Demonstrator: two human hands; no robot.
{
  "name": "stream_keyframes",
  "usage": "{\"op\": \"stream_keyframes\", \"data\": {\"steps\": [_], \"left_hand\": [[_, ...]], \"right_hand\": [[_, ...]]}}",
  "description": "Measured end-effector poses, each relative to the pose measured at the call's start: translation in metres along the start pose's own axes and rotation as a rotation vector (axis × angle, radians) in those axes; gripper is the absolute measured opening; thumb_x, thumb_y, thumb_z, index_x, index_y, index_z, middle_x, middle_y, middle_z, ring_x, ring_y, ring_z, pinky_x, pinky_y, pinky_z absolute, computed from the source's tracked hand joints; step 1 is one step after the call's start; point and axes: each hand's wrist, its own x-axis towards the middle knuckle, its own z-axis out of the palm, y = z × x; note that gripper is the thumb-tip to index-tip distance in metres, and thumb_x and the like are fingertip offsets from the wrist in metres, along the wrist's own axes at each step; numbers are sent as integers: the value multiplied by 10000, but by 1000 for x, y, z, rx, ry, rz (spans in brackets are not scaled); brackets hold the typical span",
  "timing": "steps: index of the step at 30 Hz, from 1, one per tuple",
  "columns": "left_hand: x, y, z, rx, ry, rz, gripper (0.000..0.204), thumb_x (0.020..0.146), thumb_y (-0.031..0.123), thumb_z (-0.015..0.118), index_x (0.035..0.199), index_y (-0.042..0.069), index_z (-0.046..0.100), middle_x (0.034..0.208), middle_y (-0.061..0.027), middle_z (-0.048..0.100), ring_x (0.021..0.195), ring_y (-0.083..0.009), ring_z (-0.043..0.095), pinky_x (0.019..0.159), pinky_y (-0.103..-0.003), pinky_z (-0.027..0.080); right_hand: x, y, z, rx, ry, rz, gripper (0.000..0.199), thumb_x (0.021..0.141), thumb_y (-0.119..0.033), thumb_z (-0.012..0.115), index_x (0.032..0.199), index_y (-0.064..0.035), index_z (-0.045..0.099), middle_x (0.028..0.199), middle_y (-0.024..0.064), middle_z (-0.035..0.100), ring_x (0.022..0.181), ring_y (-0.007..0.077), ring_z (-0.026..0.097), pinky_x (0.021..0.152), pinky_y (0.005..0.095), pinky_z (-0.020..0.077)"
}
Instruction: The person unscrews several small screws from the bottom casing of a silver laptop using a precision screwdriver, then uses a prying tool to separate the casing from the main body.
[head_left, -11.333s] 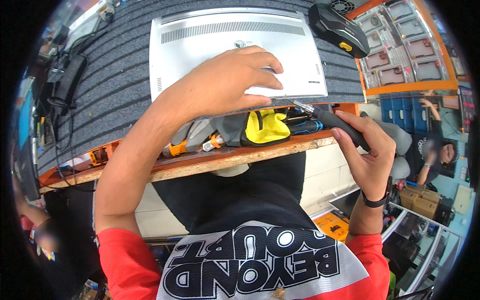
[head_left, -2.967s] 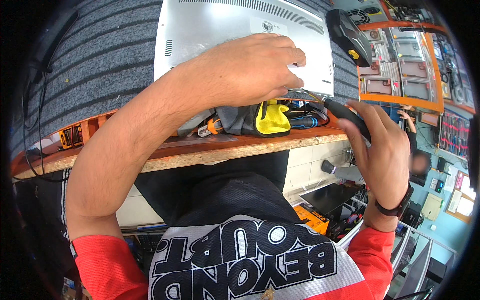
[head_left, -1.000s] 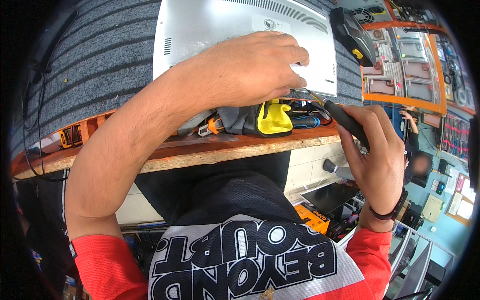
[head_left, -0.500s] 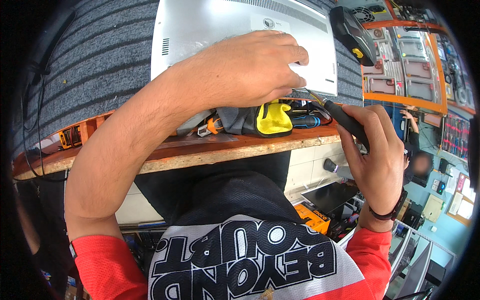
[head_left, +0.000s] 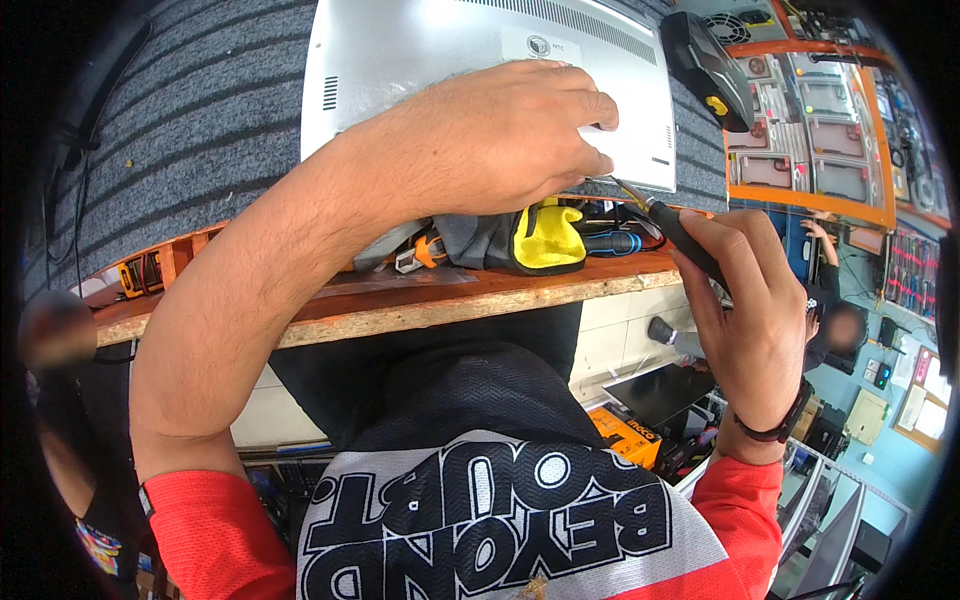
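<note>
A silver laptop lies bottom side up at the far middle, its vents and a label facing me. Across it reaches my left hand, closed at the near edge with bent fingers; part of its grip is hidden. My right hand is closed around the black handle of a slim metal-tipped tool. That tip meets the laptop's near edge, close to my left fingertips. What the tip does at the seam is too small to make out.
The laptop rests on a grey striped mat. Under the tabletop, a wooden shelf holds a yellow and grey cloth, a blue-handled tool and orange cutters. A black device stands right of the laptop. Two people are nearby, left and right.
My right hand has tilted and shifted very slightly with the tool; its tip stays at the laptop's edge. My left hand has barely moved. A person has come into view at the far left.
</note>
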Motion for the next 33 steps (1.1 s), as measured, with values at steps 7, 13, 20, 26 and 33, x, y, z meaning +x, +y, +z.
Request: {"op": "stream_keyframes", "data": {"steps": [7,13,20,26,33], "left_hand": [[2,-1,0,-51,8,19,298,888,129,728,1178,93,787,1336,-113,664,1300,-294,581,1113,-420,475],[0,1,-11,-5,-31,69,343,852,111,735,1192,95,779,1312,-124,659,1285,-305,585,1103,-427,476],[0,-4,-45,63,55,-10,277,956,237,723,1198,110,770,1267,-89,681,1249,-259,608,1042,-426,505],[-82,-36,-176,325,461,-487,194,965,139,735,1130,44,775,995,-98,750,909,-239,706,812,-334,553],[-127,-68,-214,487,393,-776,199,959,176,730,1103,44,769,1030,-132,752,913,-275,723,829,-375,558]], "right_hand": [[-4,0,2,82,2,94,308,863,-23,784,1152,-42,678,964,108,618,815,302,674,676,401,533],[-3,3,1,126,45,43,313,855,-13,790,1149,-38,686,976,127,640,840,332,680,703,405,539],[-34,17,-11,413,220,161,328,798,92,780,1112,49,695,973,139,678,874,252,658,815,321,511],[-75,44,28,672,352,234,314,824,13,785,1120,47,683,993,145,664,924,249,626,876,341,491],[-80,50,44,843,430,303,311,868,-83,798,1126,42,677,1047,152,665,971,252,617,902,353,486]]}}
